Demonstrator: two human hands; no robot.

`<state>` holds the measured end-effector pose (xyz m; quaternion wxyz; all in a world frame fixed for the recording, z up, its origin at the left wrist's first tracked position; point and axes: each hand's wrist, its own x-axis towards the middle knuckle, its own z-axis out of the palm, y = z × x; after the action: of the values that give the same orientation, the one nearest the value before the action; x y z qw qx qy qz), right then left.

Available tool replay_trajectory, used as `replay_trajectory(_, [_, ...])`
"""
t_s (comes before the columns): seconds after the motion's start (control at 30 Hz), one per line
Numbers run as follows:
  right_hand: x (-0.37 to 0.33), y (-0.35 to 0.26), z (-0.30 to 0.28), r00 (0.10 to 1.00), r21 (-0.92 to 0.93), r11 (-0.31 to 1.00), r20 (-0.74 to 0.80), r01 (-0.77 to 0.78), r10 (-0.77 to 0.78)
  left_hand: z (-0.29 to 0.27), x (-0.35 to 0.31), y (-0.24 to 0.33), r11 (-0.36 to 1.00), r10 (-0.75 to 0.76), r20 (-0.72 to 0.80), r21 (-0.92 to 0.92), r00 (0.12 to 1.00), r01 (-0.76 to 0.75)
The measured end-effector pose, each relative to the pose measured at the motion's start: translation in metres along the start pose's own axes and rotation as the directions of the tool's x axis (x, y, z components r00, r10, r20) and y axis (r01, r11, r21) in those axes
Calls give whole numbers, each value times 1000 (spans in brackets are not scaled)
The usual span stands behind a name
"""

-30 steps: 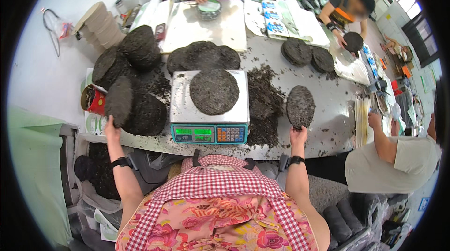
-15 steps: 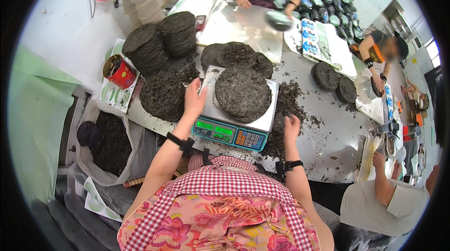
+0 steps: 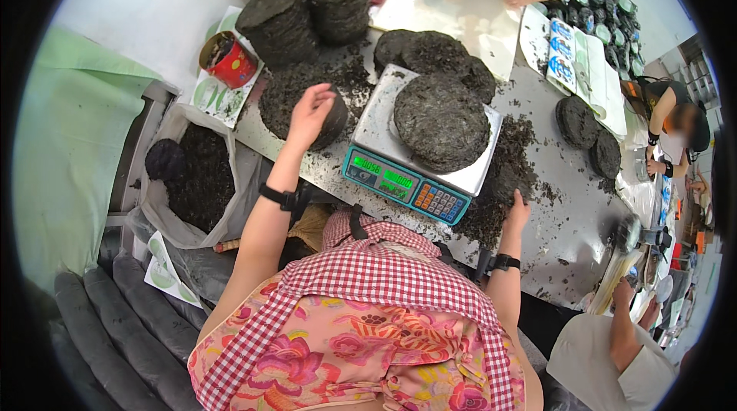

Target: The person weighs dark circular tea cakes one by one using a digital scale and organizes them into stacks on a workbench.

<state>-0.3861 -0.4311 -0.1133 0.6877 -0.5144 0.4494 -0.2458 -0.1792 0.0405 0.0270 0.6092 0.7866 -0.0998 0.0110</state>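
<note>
A round dark pressed tea cake (image 3: pixel 441 120) lies on the steel pan of a digital scale (image 3: pixel 407 179) with green displays. My left hand (image 3: pixel 309 113) rests, fingers loosely apart, on a low stack of tea cakes (image 3: pixel 295 96) left of the scale. My right hand (image 3: pixel 515 210) lies in a heap of loose dark tea leaves (image 3: pixel 503 173) just right of the scale; whether it holds any leaves is hidden.
Taller stacks of cakes (image 3: pixel 307 11) stand at the far left, more cakes (image 3: pixel 430 54) behind the scale and two cakes (image 3: pixel 591 138) at the right. A red tin (image 3: pixel 229 61) and a bag of loose leaves (image 3: pixel 196 173) sit at left. Other people work around the table.
My left hand moved off the scale's left edge onto the stack of cakes at the left. My right hand slid further into the loose leaves. The view tilted left.
</note>
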Motion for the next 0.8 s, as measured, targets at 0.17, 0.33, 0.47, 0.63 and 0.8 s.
replay_trajectory(0.17, [-58,-91,35,872,157,982,489,-102,13,52,38,1,970,-121,191,-188,974,157])
replay_trajectory(0.33, [-76,-110,121,790,-139,980,612,144,-29,138,70,-32,962,-100,226,-225,969,152])
replay_trajectory(0.47, [-62,-60,89,822,-271,799,381,536,-422,169,69,-37,917,-51,271,-368,961,152])
replay_trajectory(0.63, [-96,-43,68,976,161,985,218,-56,20,244,14,-1,996,58,476,28,877,-81])
replay_trajectory(0.8, [-15,-79,48,965,301,949,260,-97,17,268,7,30,999,21,612,14,791,-38])
